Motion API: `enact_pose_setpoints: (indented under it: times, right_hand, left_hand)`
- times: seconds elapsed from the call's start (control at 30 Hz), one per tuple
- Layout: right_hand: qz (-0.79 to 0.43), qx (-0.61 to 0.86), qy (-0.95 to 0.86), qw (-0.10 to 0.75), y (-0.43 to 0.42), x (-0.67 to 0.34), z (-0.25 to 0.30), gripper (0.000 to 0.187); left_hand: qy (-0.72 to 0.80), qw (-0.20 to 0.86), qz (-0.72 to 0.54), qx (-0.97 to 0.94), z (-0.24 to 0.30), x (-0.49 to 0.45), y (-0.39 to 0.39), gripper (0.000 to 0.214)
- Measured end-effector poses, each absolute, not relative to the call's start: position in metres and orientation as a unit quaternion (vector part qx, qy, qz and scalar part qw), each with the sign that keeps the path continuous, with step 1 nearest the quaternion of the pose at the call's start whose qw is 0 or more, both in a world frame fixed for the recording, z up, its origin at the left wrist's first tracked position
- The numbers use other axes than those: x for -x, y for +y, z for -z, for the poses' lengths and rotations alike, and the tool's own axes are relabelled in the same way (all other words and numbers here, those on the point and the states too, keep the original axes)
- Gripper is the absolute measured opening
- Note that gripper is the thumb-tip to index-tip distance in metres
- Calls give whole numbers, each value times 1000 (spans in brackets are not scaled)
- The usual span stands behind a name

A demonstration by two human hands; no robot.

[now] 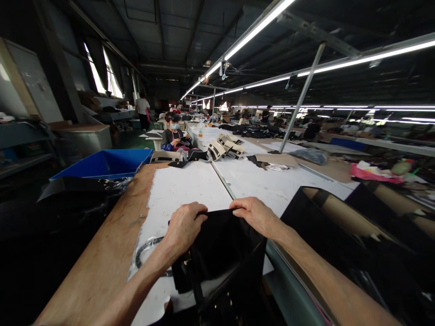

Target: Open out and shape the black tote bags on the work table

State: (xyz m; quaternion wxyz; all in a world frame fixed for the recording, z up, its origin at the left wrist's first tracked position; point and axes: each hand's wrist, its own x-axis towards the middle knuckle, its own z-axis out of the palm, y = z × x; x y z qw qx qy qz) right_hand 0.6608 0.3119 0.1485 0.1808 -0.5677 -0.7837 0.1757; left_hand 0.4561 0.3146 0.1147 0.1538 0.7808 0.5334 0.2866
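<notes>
- Black bag [220, 246] stands nearest the camera, at the near edge of the desk [190, 185]. Its dark body runs down out of frame.
- Left hand [185, 226]: clenched over the left end of the bag's top edge, fingers curled over the rim.
- Right hand [256, 215]: grasping the right end of the same edge, fingers folded over it. The thumb is not visible.
- The inside of the bag is too dark to tell whether the mouth is spread or pressed flat.
- Progress, as a judgement: the bag's body looks fully made up, and the work in hand is confined to its top rim. Nothing shows that this piece is finished or set aside.
- Open black bags [340, 217] with tan lining stand just to the right of the desk, mouths up. Whether they are finished cannot be told.
- A dark heap [78, 194] lies to the left, in front of a blue bin [105, 164]. Its state cannot be told either.
- A black looped strap [146, 253] in clear wrap lies on the desk's white sheet, just left of the left wrist.
- Striped pieces [226, 147] are stacked well up the desk.
- A seated person [173, 136] works at the far end, well apart from these hands.
</notes>
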Motion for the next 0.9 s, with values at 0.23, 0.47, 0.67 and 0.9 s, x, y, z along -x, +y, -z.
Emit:
enact_pose_setpoints:
  times: [0.23,0.47,0.67,0.9]
  right_hand:
    - [-77,569,-810,122,314,-658,-150,15]
    - [-17,537,-841,60,316,-642,-145,20]
    - [-51,513,-853,82,319,-640,-141,26]
    - [-103,506,-849,113,322,-639,-143,28]
  left_hand:
    - [490,209,-225,-816,-125,-456,324,20]
    - [486,249,-240,-803,-127,-460,322,23]
    - [499,299,-214,-785,-129,-428,322,22]
    - [490,440,-284,-697,-111,-395,311,28]
